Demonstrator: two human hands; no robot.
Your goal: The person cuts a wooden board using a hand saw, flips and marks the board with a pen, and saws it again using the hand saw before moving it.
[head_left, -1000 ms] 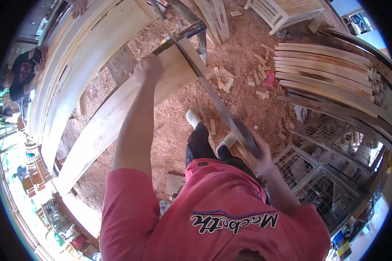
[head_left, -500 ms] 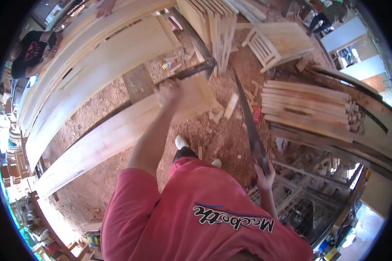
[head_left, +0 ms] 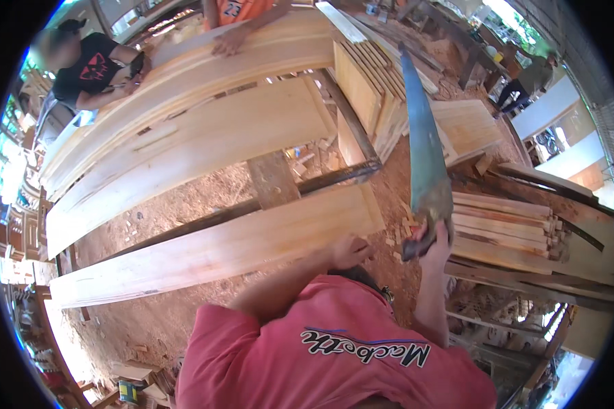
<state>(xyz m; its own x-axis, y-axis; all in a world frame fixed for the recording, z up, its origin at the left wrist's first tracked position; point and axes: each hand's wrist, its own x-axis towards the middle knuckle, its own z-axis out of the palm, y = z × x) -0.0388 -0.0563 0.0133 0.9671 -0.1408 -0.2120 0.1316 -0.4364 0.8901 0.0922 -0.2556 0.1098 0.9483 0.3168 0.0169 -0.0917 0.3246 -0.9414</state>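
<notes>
Item one: hand saw (head_left: 423,146), long blue-grey blade with a dark handle, held upright in my right hand (head_left: 435,238), which is wrapped tight about the handle; the blade points away from me, up over the stacked timber, clear of any wood. Item two: pale plank (head_left: 218,249), long and broad, lying across in front of me with its squared end toward the right; my left hand (head_left: 350,251) rests against its near edge close to that end, fingers curled (whether it grips the edge or only presses on it I cannot tell). Item three: dark metal bar (head_left: 300,187) running just behind the plank, with a short brown wooden block (head_left: 274,178) laid across it. Item four: wider planks (head_left: 184,146), two or three side by side, beyond the bar. Item five: another person's hand (head_left: 228,42) laid flat on the farthest plank, and a second person in a black shirt (head_left: 92,68) at its left end. Item six: stack of thin slats (head_left: 505,228) to my right, just beside the saw handle. Item seven: floor (head_left: 157,211) of reddish sawdust with small offcuts scattered on it.
</notes>
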